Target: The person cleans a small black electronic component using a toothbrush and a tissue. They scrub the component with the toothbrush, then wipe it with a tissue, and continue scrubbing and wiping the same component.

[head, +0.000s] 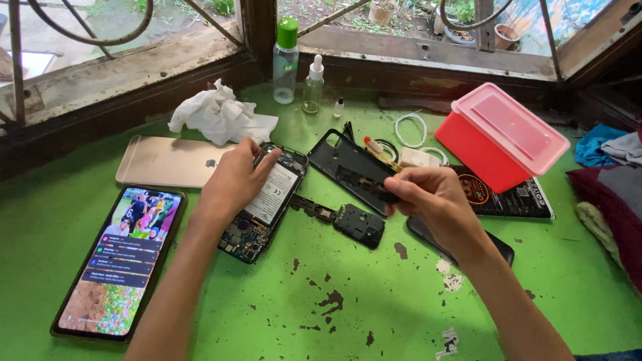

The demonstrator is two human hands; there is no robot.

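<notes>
My left hand [234, 179] rests on an opened phone [264, 204] lying on the green table [334, 301]; its battery and circuit board are exposed, and my fingers press its upper left edge. My right hand [431, 197] holds a black plastic phone frame [348, 164] by its lower end, tilted up off the table. A small black cover piece [360, 224] with a flex strip lies between the hands. A dark flat phone part [498, 249] sits partly hidden under my right wrist.
A lit phone [120, 261] lies at the left, a gold phone [164, 162] face down behind it. Crumpled tissue [217, 117], two bottles [286, 60] [313, 85], white cable [411, 128], a red lidded box [505, 134] and cloths [612, 180] stand around.
</notes>
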